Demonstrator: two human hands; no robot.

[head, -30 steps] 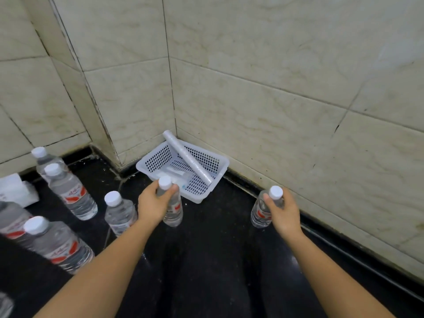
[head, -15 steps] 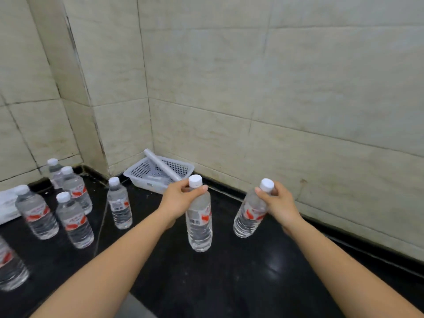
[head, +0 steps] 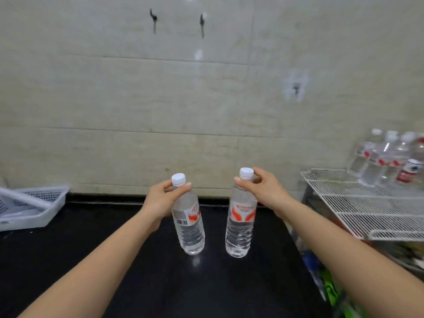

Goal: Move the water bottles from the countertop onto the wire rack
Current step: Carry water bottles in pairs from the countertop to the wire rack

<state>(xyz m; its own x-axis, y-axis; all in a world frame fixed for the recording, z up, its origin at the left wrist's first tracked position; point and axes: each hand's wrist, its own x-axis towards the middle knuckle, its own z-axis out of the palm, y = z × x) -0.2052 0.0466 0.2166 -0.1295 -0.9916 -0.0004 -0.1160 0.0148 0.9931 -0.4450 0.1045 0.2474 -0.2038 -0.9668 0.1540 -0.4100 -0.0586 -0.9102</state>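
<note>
My left hand (head: pixel 161 198) grips the neck of a clear water bottle (head: pixel 189 226) with a white cap and a red label, held upright just above the black countertop (head: pixel 68 249). My right hand (head: pixel 263 191) grips a second water bottle (head: pixel 239 228) the same way, close to the right of the first. The white wire rack (head: pixel 367 207) stands to the right, past the counter's end. Several water bottles (head: pixel 385 159) stand at its far corner.
A white perforated plastic basket (head: pixel 32 207) sits on the counter at the far left. The tiled wall (head: pixel 206 99) runs behind, with two dark hooks high up. Coloured clutter lies below the rack at the lower right.
The view has swung right: the basket moved to the left edge, the counter bottles left the frame, and the wire rack appeared. Both hands carried their bottles rightward and hold them upright.
</note>
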